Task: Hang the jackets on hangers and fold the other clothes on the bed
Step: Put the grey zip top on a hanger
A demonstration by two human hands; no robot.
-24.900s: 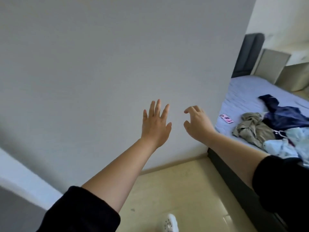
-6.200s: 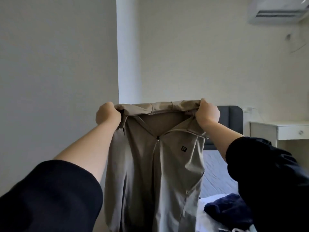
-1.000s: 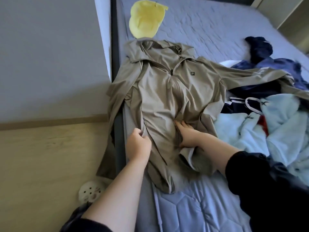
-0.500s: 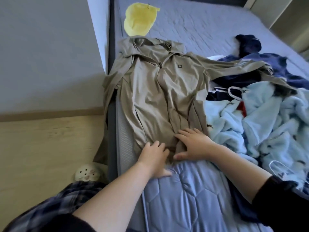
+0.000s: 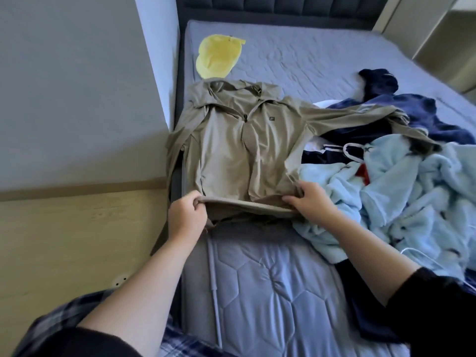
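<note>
Jacket (image 5: 239, 150), tan, just the one, lies front up at the left edge of the bed (image 5: 322, 55), zip and small chest logo showing. Its long axis runs away from me: collar toward the headboard (image 5: 283, 9), hem toward me. My two hands hold that hem, raised off the mattress. My left hand (image 5: 186, 217) is curled round the left corner and my right hand (image 5: 311, 202) grips the right corner, fingers over the top of the fabric.

The jacket's left sleeve hangs over the bed's edge toward the floor (image 5: 77, 228). The right sleeve stretches out sideways and lies across the pile on my right. In that pile I count one light blue fleece (image 5: 412, 191) nearest me and navy clothes (image 5: 417, 114) behind it; how many navy pieces there are I cannot tell. The fleece touches the jacket's right side just beside my right hand.

One yellow cap (image 5: 219, 57) sits just beyond the collar, close to the same left edge. Bare mattress stretches from the cap across to the far right corner, and more quilted mattress lies between my forearms, below the hem. On the left, the wall meets the bed frame level with the jacket's shoulder.
</note>
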